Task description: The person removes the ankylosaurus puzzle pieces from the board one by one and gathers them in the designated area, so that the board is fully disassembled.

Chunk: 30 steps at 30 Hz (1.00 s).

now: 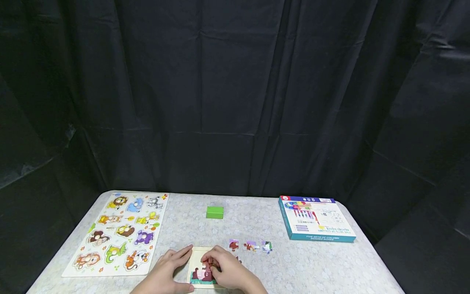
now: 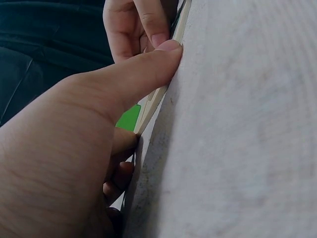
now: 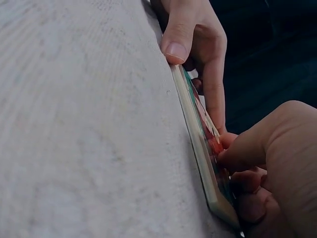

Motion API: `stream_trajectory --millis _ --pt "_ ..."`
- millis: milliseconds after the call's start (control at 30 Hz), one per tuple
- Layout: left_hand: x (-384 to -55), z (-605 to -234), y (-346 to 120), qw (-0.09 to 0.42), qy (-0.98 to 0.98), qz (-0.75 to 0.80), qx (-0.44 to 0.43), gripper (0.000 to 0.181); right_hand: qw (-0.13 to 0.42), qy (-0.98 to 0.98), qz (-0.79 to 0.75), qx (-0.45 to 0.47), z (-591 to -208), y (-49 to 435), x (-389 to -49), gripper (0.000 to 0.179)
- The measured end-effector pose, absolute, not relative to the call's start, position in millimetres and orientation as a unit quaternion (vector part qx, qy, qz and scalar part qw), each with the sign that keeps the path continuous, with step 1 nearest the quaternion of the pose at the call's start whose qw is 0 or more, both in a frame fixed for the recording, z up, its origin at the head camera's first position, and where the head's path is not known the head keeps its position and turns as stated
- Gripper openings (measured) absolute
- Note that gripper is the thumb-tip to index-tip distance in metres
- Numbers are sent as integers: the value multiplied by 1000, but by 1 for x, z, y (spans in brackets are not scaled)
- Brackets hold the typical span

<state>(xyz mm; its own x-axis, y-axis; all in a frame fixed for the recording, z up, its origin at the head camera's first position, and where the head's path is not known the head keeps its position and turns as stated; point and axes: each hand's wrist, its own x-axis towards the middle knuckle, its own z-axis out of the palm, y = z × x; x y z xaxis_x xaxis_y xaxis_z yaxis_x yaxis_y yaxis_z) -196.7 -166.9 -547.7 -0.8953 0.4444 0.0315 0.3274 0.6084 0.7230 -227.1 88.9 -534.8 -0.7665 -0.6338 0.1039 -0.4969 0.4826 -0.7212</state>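
Note:
A small wooden jigsaw tray (image 1: 198,248) lies at the table's front, its lower part filled with brown, pink and teal pieces. My left hand (image 1: 166,270) holds the tray's left side, thumb at the near corner and index finger at the far one. Over the tray, my right hand (image 1: 230,270) pinches a reddish-brown jigsaw piece (image 3: 217,146) against the picture; its fingers cover much of that piece. Loose jigsaw pieces (image 1: 233,245) lie just beyond the right hand, one of them partly hidden by it. In the right wrist view, the tray's edge (image 3: 195,141) rests on the table.
A white animal peg puzzle board (image 1: 121,228) lies at the left. A green block (image 1: 214,212) sits beyond the tray. At the back right is a flat teal-and-white box (image 1: 317,220). Black curtain (image 1: 235,102) hangs behind the patterned table (image 1: 312,265).

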Motion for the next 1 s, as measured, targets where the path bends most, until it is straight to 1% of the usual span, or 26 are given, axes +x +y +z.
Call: stream_trajectory --millis 300,600,833,1000 --pt "-198 -551 -167 81 895 386 210 101 99 852 -404 -316 -536 90 -228 29" --pt "-199 -551 -167 84 892 392 210 101 81 864 -361 -340 -535 88 -227 25" --pt "-197 -551 -168 76 892 389 216 101 95 869 -352 -335 -535 88 -226 24" --pt "-197 -550 -167 79 894 389 210 100 95 870 -358 -325 -535 88 -226 24"
